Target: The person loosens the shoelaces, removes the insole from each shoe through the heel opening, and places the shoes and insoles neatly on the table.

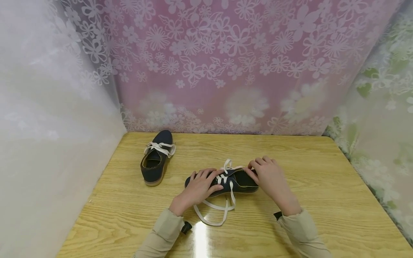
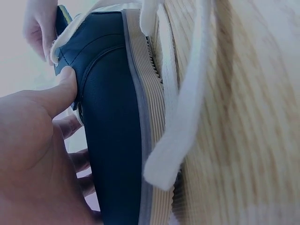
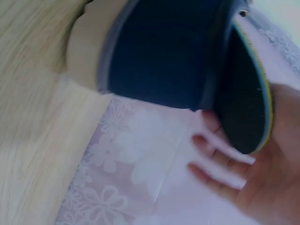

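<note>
A dark navy lace-up shoe (image 1: 242,186) lies sideways on the table, toe to the left, its white laces (image 1: 222,208) loose and trailing over the near side. Across its front part my left hand (image 1: 197,188) grips the upper; in the left wrist view the thumb (image 2: 63,89) presses on one side and the fingers lie over the far side. My right hand (image 1: 269,177) is at the heel opening and holds the heel end of an insole (image 3: 246,101), dark and textured with a yellow-green edge, which sticks out of the shoe. The insole's front part is hidden inside.
A second navy shoe (image 1: 154,163) stands at the back left of the wooden table (image 1: 306,161), its white laces tied in a bow. Flower-patterned curtains (image 1: 222,71) hang behind the table and along both sides.
</note>
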The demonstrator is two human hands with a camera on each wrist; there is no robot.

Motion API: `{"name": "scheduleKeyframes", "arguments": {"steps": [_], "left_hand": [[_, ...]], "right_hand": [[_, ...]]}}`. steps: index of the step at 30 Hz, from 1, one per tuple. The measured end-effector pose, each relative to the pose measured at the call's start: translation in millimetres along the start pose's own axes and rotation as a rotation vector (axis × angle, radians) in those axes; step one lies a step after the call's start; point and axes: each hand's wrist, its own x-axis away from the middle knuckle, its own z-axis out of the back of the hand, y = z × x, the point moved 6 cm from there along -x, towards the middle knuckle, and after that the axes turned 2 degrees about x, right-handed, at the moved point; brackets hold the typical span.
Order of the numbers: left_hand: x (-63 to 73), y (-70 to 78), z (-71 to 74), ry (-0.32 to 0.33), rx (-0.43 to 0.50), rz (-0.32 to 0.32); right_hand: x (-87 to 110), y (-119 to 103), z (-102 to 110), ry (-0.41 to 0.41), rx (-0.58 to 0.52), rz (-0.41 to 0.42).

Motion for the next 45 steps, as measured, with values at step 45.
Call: {"name": "scheduleKeyframes", "arguments": {"steps": [45], "left_hand": [[-1.2, -9.3, 1.9, -0.030, -0.037, -0.040]], "right_hand": [[17.4, -19.6, -7.5, -0.126, 0.029, 0.426]]}}
